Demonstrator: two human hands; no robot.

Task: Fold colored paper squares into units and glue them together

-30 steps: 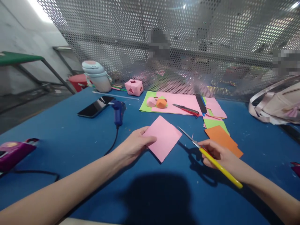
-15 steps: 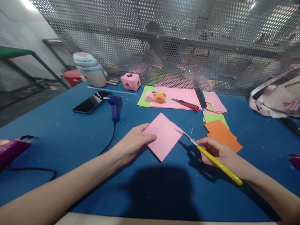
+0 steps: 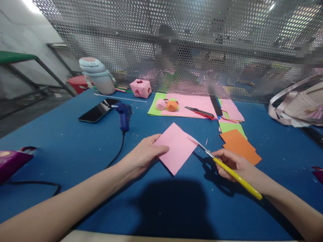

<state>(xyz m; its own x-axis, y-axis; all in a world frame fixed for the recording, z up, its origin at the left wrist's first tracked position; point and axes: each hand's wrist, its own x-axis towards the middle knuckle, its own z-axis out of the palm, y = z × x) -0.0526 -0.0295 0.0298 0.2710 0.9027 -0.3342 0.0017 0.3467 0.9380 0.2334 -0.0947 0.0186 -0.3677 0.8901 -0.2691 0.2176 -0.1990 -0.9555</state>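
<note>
Between the thumb and fingers of my left hand (image 3: 147, 153) is a square of pink paper (image 3: 176, 144), held by its left corner just above the blue table (image 3: 106, 211). My right hand (image 3: 234, 164) grips a pair of scissors (image 3: 237, 178) with a yellow handle. Their metal blades reach left and meet the paper at its right corner, along the upper right edge. A thin pink sliver (image 3: 206, 141) is beside the blades. Orange paper squares (image 3: 239, 144) lie just behind my right hand.
A blue glue gun (image 3: 123, 116) with a cord stands left of the paper, near a phone (image 3: 98, 111). Farther back are a bottle (image 3: 98, 79), a pink paper box (image 3: 141, 88), pink sheets (image 3: 186, 101) and a box cutter (image 3: 200, 112). A perforated metal screen (image 3: 191, 50) borders the table.
The scissors have moved left onto the paper's right corner, where the blades were apart from it before. My left hand keeps its hold. The view has shifted slightly.
</note>
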